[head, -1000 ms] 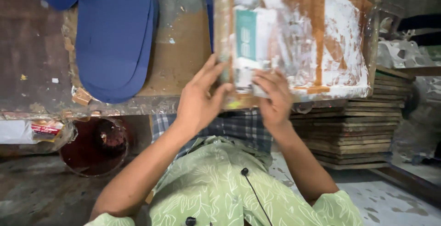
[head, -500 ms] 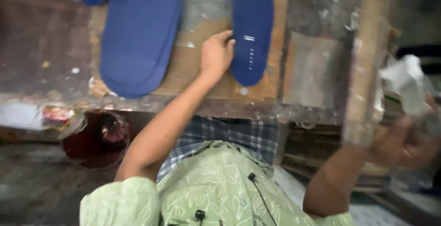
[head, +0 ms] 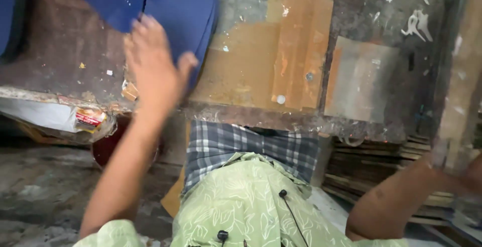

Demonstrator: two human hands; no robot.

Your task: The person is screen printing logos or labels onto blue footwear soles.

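Two hands: left hand [head: 153, 71] fingers spread open, resting on blue sole sheet [head: 170, 6] near bench [head: 261, 66] front edge; right hand [head: 469, 174] blurred below the bench's right corner, grip can't tell.

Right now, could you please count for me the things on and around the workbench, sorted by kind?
Blue sole-shaped sheets: 3 (one only a sliver at the left edge; the left hand is spread by the middle ones)
Dark red bowl under the bench: 1
Crumpled packet: 1
Stack of thin boards: 1
Total: 6
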